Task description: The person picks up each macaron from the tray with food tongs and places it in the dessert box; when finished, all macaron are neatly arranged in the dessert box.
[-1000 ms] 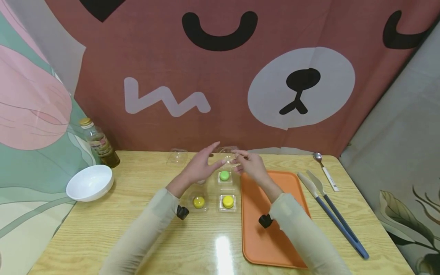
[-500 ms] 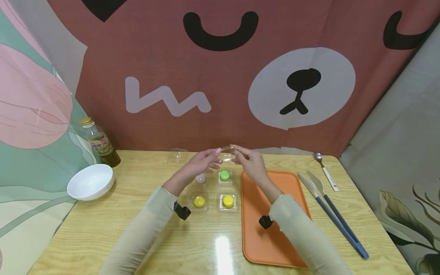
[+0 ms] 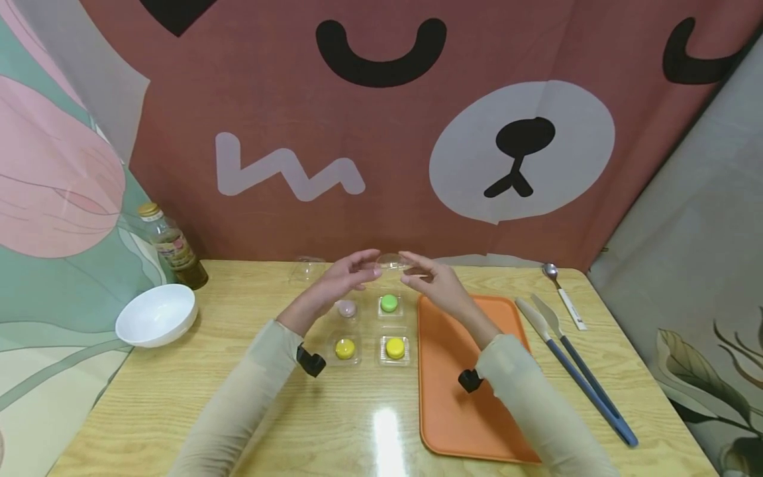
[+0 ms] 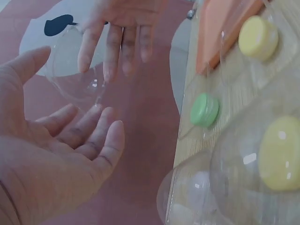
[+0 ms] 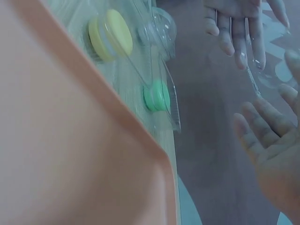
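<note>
My left hand (image 3: 334,283) and right hand (image 3: 442,285) face each other above the far part of the table. Between their fingertips they hold a clear plastic lid (image 4: 72,65) with a rounded dome, hard to make out. Thumb and fingers of each hand are spread around its rim. Closer to me, a green macaron (image 3: 389,303) and a yellow macaron (image 3: 395,348) sit in small clear trays. Left of them, a pale purple macaron (image 3: 347,309) and another yellow macaron (image 3: 345,348) lie under clear domed covers.
Another clear plastic case (image 3: 307,269) stands at the table's back edge. An orange tray (image 3: 453,424) lies at right, then two blue-handled knives (image 3: 575,368) and a spoon (image 3: 563,297). A white bowl (image 3: 156,317) and oil bottle (image 3: 175,248) stand at left.
My left hand first closed in on the lid from the left, and its fingers came to the rim. Since then both hands' fingers have spread slightly around it. The purple macaron has come into view.
</note>
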Motion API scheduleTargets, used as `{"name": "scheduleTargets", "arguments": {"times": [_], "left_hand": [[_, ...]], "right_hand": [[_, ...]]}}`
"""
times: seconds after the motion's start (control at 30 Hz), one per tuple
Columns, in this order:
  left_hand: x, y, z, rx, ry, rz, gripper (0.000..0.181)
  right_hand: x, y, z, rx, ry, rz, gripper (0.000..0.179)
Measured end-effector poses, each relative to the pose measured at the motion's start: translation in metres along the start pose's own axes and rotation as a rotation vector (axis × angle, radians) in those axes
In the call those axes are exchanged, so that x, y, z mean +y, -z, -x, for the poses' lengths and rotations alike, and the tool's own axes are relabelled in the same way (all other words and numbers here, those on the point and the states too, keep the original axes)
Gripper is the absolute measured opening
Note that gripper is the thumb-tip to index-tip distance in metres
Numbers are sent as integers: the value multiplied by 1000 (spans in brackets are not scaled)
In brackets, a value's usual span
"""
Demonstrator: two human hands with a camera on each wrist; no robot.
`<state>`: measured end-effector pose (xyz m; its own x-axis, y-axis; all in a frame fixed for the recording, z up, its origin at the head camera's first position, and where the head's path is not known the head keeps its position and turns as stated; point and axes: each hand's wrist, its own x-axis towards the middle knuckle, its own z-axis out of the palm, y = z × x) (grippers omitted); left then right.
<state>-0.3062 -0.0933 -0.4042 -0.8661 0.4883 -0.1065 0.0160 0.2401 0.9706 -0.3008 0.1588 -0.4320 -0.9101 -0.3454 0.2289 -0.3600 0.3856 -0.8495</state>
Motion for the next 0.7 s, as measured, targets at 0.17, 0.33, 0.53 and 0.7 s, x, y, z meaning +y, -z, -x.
{"name": "scheduleTargets", "arguments": {"times": [0.17,0.33,0.53,0.7], "left_hand": [[-2,3,2,-14,-49,-76,70],[-2,3,3,-16,-78,-129,70],[-3,4,1,-22,-91,-189,70],[-6,5,-1,-40,-117,-282,75]], "right_hand": [[4,4,1,-86,15,-17,55],[7,7,2,-147,32,-59,57],[6,7,2,-131,0,-22,57],[6,7,4,-117,-13,7,61]]}}
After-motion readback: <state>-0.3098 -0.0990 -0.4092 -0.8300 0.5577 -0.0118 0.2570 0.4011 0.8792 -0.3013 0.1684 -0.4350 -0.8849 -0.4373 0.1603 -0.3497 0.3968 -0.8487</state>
